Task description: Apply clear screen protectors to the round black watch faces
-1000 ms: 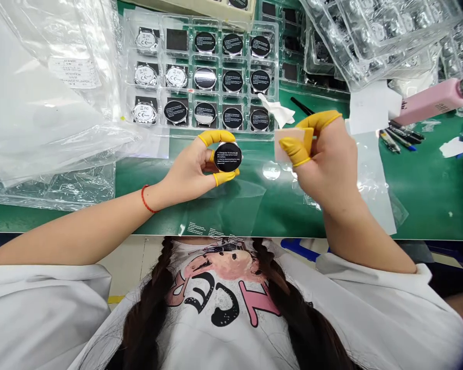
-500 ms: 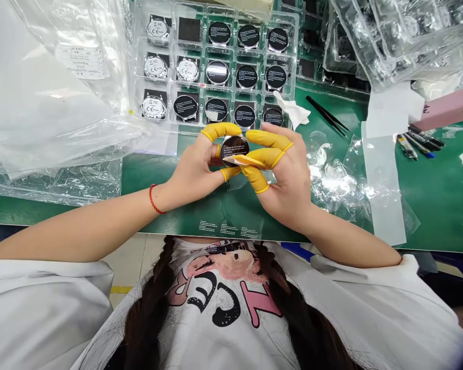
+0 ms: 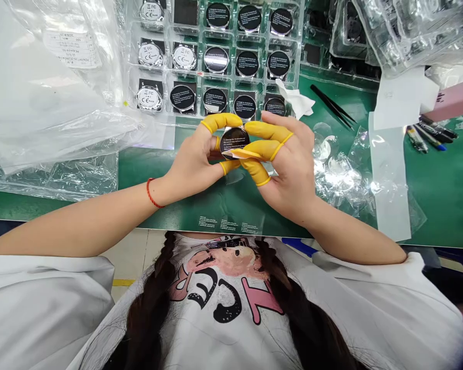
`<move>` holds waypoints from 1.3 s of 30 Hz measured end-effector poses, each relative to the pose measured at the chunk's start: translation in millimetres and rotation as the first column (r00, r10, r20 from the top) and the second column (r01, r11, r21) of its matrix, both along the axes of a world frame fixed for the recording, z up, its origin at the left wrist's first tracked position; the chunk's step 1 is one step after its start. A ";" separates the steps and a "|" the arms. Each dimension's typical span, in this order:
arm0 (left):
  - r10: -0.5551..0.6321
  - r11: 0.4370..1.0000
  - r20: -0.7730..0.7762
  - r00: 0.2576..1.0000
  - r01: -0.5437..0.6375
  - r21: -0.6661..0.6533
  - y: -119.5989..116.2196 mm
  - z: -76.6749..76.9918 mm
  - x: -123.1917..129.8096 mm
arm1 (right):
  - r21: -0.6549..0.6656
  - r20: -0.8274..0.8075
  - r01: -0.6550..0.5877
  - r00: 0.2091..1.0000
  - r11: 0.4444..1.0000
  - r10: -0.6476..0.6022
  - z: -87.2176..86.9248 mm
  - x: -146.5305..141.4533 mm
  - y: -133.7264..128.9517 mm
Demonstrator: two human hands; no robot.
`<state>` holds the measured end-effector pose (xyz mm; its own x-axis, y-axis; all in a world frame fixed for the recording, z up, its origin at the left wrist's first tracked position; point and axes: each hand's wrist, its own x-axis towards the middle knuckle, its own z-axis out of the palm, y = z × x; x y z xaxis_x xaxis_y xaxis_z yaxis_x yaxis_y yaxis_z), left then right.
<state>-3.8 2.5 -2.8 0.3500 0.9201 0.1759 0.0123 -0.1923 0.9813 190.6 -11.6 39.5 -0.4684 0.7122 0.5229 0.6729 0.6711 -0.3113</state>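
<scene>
A round black watch face (image 3: 233, 140) with white print is gripped at its rim by my left hand (image 3: 195, 156), whose fingertips wear yellow finger cots. From the right, my right hand (image 3: 287, 159), also in yellow cots, touches the watch face and pinches a thin pale piece (image 3: 235, 153) that lies slanted over its lower part. What the piece is I cannot make out. Just beyond both hands, a clear plastic tray (image 3: 165, 77) holds rows of round watch units, some black with print, some silver with white labels.
Clear plastic bags (image 3: 50, 103) cover the left. Black tweezers (image 3: 333, 106), a crumpled white tissue (image 3: 299, 100), loose clear films (image 3: 343, 174), a white paper strip (image 3: 389, 180), pens (image 3: 430, 134) and a pink box (image 3: 455, 100) lie right. More trays (image 3: 405, 31) are stacked at the back right.
The camera view has shifted slightly, so the tray sits higher in the picture. Both hands keep nearly the same hold on the watch face and the thin piece.
</scene>
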 end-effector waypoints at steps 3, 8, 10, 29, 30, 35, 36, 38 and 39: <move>0.001 1.000 0.026 1.000 -0.002 0.019 0.7 -2.6 0.4 | 0.013 0.082 0.066 0.994 0.998 -0.067 -0.3 -2.5 -2.9; -0.008 0.998 0.060 0.998 0.004 0.068 1.4 -5.4 1.1 | 0.093 0.047 0.056 0.997 0.994 -0.060 1.5 -4.9 -6.0; -0.016 0.996 0.079 0.997 0.008 0.094 2.0 -6.1 1.0 | -0.036 0.052 0.061 0.997 0.997 -0.059 1.7 -5.0 -5.0; 0.020 0.996 0.053 0.998 -0.016 -0.086 -0.9 1.3 2.2 | -0.055 0.064 0.093 0.994 0.994 -0.089 0.6 -6.5 0.5; 0.006 0.996 0.062 0.998 -0.001 -0.090 -1.0 0.1 2.4 | -0.042 0.078 0.100 0.992 0.994 -0.097 0.1 -6.6 2.3; -0.063 0.994 0.115 0.991 0.073 -0.084 -1.3 -7.3 2.8 | 0.006 0.099 0.125 0.987 0.992 -0.125 -2.5 -6.5 12.2; -0.072 0.993 0.126 0.989 0.083 -0.087 -1.2 -8.9 2.7 | 0.006 0.097 0.127 0.987 0.992 -0.127 -3.1 -5.7 14.1; -0.091 0.989 0.134 0.987 0.105 -0.100 -0.8 -11.6 2.4 | -0.014 0.086 0.125 0.989 0.992 -0.124 -4.3 -3.4 17.9; -0.101 0.988 0.133 0.986 0.116 -0.105 -0.4 -12.2 2.2 | -0.036 0.078 0.122 0.990 0.992 -0.118 -4.9 -2.2 19.7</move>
